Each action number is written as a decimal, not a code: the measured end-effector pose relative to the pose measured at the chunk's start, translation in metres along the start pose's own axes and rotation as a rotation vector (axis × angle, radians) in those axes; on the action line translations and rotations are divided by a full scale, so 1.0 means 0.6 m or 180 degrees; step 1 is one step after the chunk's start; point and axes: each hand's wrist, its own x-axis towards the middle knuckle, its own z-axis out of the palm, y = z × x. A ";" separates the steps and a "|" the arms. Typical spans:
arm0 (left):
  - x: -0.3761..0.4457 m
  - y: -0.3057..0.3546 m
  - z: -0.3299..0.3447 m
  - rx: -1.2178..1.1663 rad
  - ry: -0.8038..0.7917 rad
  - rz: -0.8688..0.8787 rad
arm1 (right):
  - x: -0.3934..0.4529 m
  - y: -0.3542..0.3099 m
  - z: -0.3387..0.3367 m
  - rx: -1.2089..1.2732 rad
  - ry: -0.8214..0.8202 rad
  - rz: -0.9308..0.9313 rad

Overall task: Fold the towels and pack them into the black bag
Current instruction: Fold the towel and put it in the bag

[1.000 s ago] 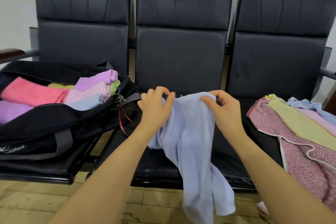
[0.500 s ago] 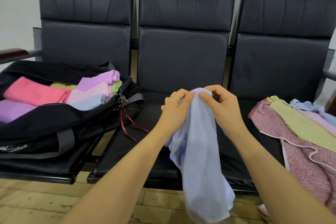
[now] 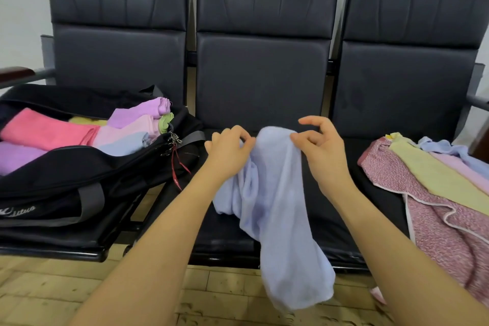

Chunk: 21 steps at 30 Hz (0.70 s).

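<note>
A light blue towel (image 3: 280, 214) hangs bunched over the front of the middle seat, its lower end dangling past the seat edge. My left hand (image 3: 229, 151) pinches its top edge on the left. My right hand (image 3: 321, 148) pinches the top edge on the right with thumb and forefinger, its other fingers lifted. The black bag (image 3: 66, 182) lies open on the left seat. Inside it are folded towels (image 3: 79, 132) in pink, purple, pale blue, yellow and green.
On the right seat lies a pile of unfolded towels (image 3: 436, 182): a pink speckled one, with yellow, lilac and blue ones on top. Three black padded chairs (image 3: 264, 34) stand in a row against the wall. A red zip cord (image 3: 176, 164) hangs from the bag. The floor is wooden.
My hands first came together at the towel's top, then moved slightly apart again. The towel now hangs lower and more bunched over the seat front.
</note>
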 end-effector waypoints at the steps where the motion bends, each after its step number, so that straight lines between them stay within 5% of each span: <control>1: -0.002 -0.007 -0.002 0.0029 -0.0271 -0.0028 | 0.000 0.000 -0.001 0.0035 0.0002 0.0004; 4: -0.007 -0.033 -0.004 -0.0105 -0.0883 -0.0142 | -0.004 0.005 0.002 -0.0050 -0.0048 0.0187; 13: -0.022 -0.032 -0.047 -0.1050 -0.0615 0.0538 | -0.027 0.049 0.059 -0.1009 -0.1176 0.0342; 21: -0.014 -0.055 -0.063 -0.1175 -0.0433 0.0398 | -0.016 0.022 0.073 -0.0465 -0.0846 0.0074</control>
